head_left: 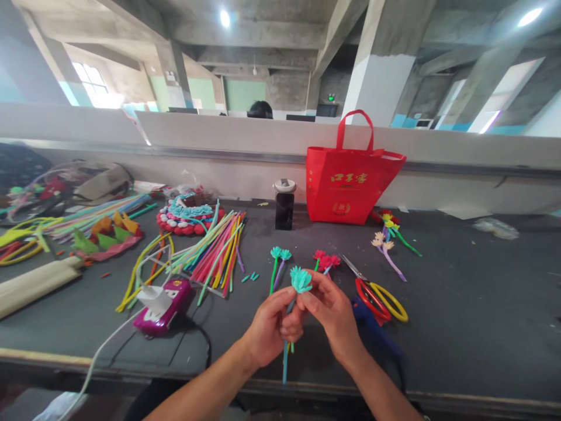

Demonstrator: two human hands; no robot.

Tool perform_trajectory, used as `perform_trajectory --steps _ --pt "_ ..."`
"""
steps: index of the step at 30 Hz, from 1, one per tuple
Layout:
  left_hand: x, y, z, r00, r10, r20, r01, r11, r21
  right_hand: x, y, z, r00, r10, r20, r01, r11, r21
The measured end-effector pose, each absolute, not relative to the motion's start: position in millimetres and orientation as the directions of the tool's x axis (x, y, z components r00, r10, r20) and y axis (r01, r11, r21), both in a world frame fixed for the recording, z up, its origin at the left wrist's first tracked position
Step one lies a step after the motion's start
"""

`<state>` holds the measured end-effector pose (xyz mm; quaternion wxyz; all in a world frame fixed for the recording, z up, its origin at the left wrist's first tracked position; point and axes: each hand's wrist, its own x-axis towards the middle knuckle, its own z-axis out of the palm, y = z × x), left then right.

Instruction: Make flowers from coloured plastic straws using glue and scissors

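Note:
A turquoise pipe-cleaner flower (pixel 300 280) on a blue stem is held upright between both hands near the table's front edge. My left hand (pixel 276 324) is closed round its stem just below the bloom. On the other side, my right hand (pixel 329 310) pinches the base of the petals with thumb and fingers. Two smaller turquoise flowers (pixel 280 254) lie just behind my hands, on green and purple stems. Red flowers (pixel 326 261) lie behind my right hand, which partly hides their stems.
Scissors (pixel 380 298) and a dark blue tool (pixel 372 327) lie at right. Behind stand a red bag (pixel 346 186) and a phone (pixel 284 211). Pipe cleaners (pixel 219 248) and a purple power adapter (pixel 164 308) are at left. A person's head shows beyond the partition.

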<state>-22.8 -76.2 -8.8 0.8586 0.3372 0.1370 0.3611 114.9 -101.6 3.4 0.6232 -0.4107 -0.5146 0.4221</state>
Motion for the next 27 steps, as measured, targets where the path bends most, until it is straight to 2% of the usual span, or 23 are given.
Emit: perform_trajectory --steps 10,17,23,27 --pt "-21.9 -78.9 -6.0 0.679 0.733 -0.037 -0.478 0.481 0.735 115.2 -104.6 1.3 0.124 0.954 0.272 -0.158 0.290 -0.944" --pt "-21.1 -83.2 0.1 0.492 0.870 0.037 -0.489 0.241 0.838 121.2 -106.8 -1.9 0.177 0.927 0.331 0.097 0.319 -0.943" --pt "-24.3 -78.5 0.5 0.557 0.830 -0.038 -0.508 0.376 0.775 116.9 -106.2 -1.3 0.111 0.945 0.307 -0.103 0.318 -0.942" --pt "-27.1 -75.9 0.6 0.579 0.814 -0.035 -0.536 0.413 0.736 114.8 -106.0 -3.1 0.087 0.946 0.312 -0.085 0.319 -0.944"
